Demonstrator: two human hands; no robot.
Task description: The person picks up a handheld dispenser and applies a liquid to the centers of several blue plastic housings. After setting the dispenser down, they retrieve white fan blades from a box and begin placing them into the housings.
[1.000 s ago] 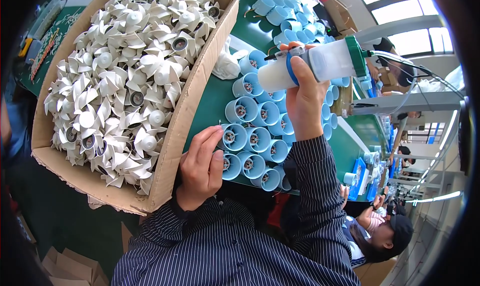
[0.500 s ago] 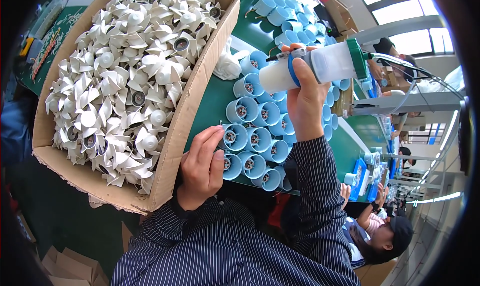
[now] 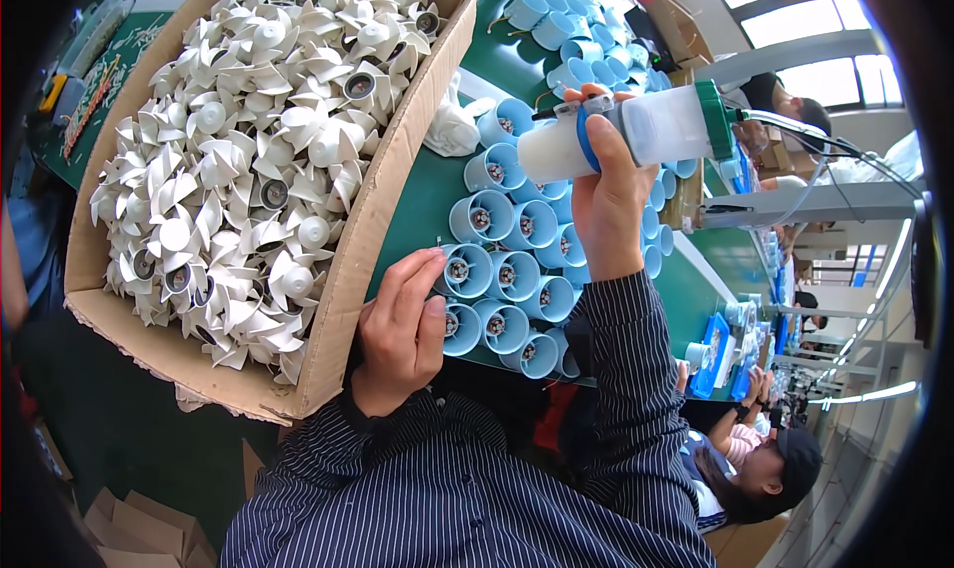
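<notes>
My right hand [image 3: 611,185] is closed around a translucent cylindrical dispenser bottle [image 3: 668,126] with whitish contents, a blue band and a green cap with a thin hose. The bottle lies almost level above the blue cups, its pale end to the left. My left hand [image 3: 402,324] has its fingers bent and close together, the tips beside the rim of a light blue cup-shaped housing [image 3: 467,272]. A tiny pale tip shows just above those fingertips; what it belongs to is unclear. Several such housings stand in rows, each with small metal parts inside.
An open cardboard box [image 3: 383,205] of white fan impellers [image 3: 298,280] stands at left. A white cloth [image 3: 452,121] lies on the green table [image 3: 409,205]. More blue housings [image 3: 586,41] are at the back. A co-worker in a black cap [image 3: 795,469] sits at right.
The bottle and my right hand have shifted very slightly right and down. My left hand has stayed put. At far right, a person in the background has moved.
</notes>
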